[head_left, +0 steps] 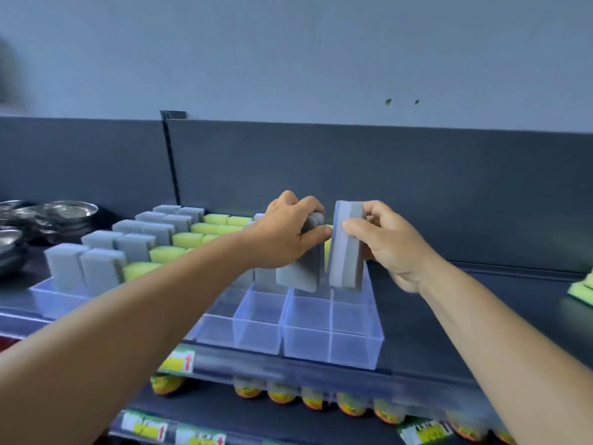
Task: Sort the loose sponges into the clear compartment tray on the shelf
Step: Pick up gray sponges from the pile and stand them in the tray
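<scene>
A clear compartment tray (333, 345) sits on the dark shelf. Its left compartments hold upright grey sponges (102, 271) and yellow-green sponges (189, 239); the front right compartments are bare. My left hand (285, 236) grips a grey sponge (300, 274) by its top, upright above the right part of the tray. Beside it, my right hand (385, 242) holds a second grey sponge (346, 252) upright, thumb on its front face, its lower end over the far right compartments.
Stacked steel bowls (57, 216) stand at the far left on the shelf. A loose yellow-green sponge (582, 290) lies at the right edge. A dark back panel (417, 175) rises behind the tray. Price tags and packaged goods (321, 399) line the lower shelf.
</scene>
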Motion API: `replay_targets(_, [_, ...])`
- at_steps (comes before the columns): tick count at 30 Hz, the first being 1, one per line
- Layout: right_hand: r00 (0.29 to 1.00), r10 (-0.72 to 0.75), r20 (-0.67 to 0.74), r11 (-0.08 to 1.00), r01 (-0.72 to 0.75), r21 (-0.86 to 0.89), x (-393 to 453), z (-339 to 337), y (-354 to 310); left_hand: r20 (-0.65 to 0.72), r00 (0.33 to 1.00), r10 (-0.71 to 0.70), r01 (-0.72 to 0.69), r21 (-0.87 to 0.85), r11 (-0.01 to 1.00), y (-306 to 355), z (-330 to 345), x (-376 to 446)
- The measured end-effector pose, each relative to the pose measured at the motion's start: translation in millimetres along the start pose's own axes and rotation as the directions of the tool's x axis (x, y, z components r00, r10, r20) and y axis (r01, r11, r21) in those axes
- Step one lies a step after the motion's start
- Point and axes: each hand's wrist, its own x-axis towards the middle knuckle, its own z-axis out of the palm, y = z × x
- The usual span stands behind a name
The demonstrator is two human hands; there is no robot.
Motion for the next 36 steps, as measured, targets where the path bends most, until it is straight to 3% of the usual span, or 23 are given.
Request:
replay_targets(4, [0.999,-0.04,-0.011,0.998,0.04,-0.056,-0.2,38.6,-7.3,0.054,0.994,-0.098,0.099,-0.02,0.995,-25.3,-28.8,-22.7])
replay_targets(8, [0.999,-0.033,0.025,0.986,0.036,-0.163,0.1,66.8,-11.4,0.175,0.967,-0.186,0.17,0.105,0.98,-52.7,-50.1,-43.1])
replay_targets(11, [0.999,-0.005,0.031,0.937,0.015,-0.349,1.4,82.8,-8.9,0.238,0.947,-0.216,0.175,0.18,0.968,-74.5,-53.7,-57.5])
replay_targets(14, [1.0,-0.013,0.016,0.852,0.02,-0.523,-0.6,95.2,-5.9,0.261,0.944,-0.201,0.157,0.18,0.971,-88.4,-52.2,-65.8])
replay_targets(18, [1.0,-0.012,0.0,0.78,0.01,-0.626,-1.4,98.3,-7.5,0.259,0.957,-0.129,0.097,0.133,0.986,-91.5,-50.0,-64.4])
replay_targets(25, [1.0,-0.003,-0.023,0.708,-0.014,-0.706,-3.2,93.4,-4.4,0.275,0.949,-0.155,0.119,0.142,0.983,-99.4,-48.0,-60.4])
replay_targets(31, [0.997,-0.07,0.027,0.536,0.06,-0.842,-5.0,103.9,-1.7,0.308,0.942,-0.13,0.049,0.257,0.965,-96.6,-41.4,-61.2])
replay_targets(36, [0.985,-0.074,0.157,0.379,0.174,-0.909,-6.5,118.9,-7.4,0.266,0.957,-0.118,0.012,0.369,0.929,-91.6,-29.2,-62.0])
